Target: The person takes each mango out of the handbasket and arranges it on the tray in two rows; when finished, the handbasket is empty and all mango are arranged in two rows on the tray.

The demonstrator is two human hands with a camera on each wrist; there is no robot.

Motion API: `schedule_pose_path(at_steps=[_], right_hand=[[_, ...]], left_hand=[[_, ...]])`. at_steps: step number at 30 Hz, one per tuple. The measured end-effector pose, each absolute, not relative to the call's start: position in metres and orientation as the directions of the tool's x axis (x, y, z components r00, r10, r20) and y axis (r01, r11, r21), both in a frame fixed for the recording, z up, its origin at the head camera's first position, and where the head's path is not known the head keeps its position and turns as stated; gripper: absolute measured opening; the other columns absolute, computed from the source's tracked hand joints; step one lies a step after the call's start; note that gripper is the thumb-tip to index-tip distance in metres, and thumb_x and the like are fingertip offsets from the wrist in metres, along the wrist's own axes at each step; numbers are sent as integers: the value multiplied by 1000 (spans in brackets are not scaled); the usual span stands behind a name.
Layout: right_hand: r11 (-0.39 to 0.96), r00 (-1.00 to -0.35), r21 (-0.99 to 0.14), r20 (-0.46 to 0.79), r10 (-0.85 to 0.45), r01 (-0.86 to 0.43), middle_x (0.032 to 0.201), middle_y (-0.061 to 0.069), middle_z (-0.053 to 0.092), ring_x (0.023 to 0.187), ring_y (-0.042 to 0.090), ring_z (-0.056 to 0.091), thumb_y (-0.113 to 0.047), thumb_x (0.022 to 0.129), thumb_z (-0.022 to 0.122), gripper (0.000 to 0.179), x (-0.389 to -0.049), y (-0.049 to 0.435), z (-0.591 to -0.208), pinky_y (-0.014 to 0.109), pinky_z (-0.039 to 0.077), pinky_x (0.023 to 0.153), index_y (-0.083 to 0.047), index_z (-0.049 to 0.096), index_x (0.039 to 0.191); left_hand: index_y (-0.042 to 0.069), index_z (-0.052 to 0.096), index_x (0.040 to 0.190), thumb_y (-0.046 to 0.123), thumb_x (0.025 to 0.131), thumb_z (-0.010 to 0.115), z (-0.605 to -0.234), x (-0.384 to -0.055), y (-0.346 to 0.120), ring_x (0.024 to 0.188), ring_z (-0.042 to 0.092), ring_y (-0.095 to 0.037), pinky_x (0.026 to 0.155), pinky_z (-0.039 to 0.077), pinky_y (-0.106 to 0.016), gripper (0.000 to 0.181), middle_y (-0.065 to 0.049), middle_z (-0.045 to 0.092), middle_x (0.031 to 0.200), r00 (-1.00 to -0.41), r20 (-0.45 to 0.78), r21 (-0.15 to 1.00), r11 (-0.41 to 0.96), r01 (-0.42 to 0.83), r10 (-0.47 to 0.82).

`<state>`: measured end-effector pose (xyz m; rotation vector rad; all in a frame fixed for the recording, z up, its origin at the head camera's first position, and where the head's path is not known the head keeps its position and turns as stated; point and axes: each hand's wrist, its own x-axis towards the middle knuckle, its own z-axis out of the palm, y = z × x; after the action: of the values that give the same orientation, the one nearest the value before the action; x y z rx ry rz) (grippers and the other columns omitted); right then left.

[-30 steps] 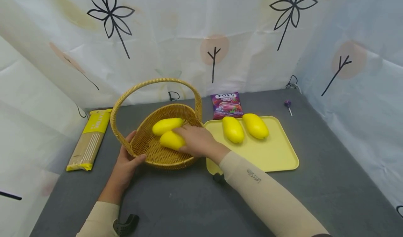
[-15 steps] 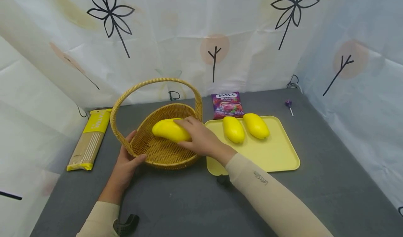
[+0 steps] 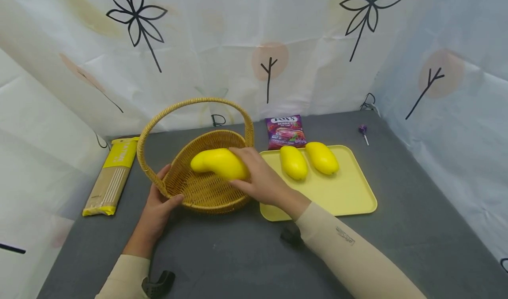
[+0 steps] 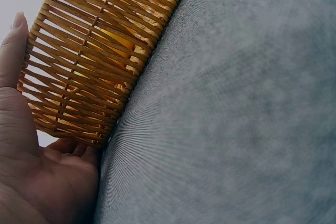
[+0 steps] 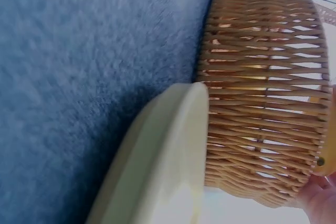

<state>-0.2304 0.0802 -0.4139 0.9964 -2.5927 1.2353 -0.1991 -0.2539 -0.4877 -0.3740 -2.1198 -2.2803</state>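
My left hand [image 3: 158, 208] grips the near left rim of a woven wicker basket [image 3: 204, 191], thumb on the outside in the left wrist view, other fingers behind and beneath the wickerwork. Over the basket's right side, my right hand [image 3: 258, 175] holds a yellow mango [image 3: 230, 164] by its right end, thumb below and fingers above. A second yellow mango [image 3: 200, 161] shows at the left, partly hidden behind the held one. In the right wrist view, only a little of the held mango [image 5: 328, 148] and fingertips [image 5: 317, 200] appear beyond the basket wall.
A yellow tray [image 3: 329, 202] with two mangoes [image 3: 293, 163] lies right of the basket. Behind it is a purple candy bag [image 3: 285, 132]; a lollipop [image 3: 363, 133] lies farther right. A noodle pack [image 3: 112, 175] lies at left. The basket's tall handle [image 3: 198, 100] arches overhead.
My right hand has taken hold of the nearer mango in the basket and moved up and to the right with it. The left hand stays on the rim.
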Motion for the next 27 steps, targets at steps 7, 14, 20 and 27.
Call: schedule_pose_path(at_steps=[7,14,20,27], right_hand=[[445,-796,-681,363,-485,-582,148,10,48,123,22,50,-20,100,83,76,-212,95,-407,41,48,107,-7,43,163],[458,-842,-723,333,-424,-517,150,9,49,131,24,49,-20,98,85,75,-199,115,-407,45,47,111,-10,46,161],[466,-848,-718,354,-394,-517,151,8,51,132,24,51,-17,95,88,75,-194,132,-411,46,48,111,-9,48,158],[515,-876,-720,291,-383,-465,149,10,53,127,27,53,-21,94,88,76,-185,148,-415,51,51,107,-9,48,158]], left_hand=[[19,20,175,-7,106,63,-487,-199,-254,146,39,-27,108,42,-24,85,-14,26,170,-973,173,983,-87,161,154],[19,20,175,-7,106,63,-487,-199,-254,146,39,-27,108,42,-23,85,-14,25,170,-972,176,982,-91,163,158],[19,20,175,-7,106,63,-488,-199,-254,146,41,-26,108,42,-23,85,-14,26,170,-972,176,982,-92,163,157],[19,21,174,-8,106,63,-488,-199,-253,143,44,-24,105,45,-22,85,-15,28,169,-971,185,980,-102,171,153]])
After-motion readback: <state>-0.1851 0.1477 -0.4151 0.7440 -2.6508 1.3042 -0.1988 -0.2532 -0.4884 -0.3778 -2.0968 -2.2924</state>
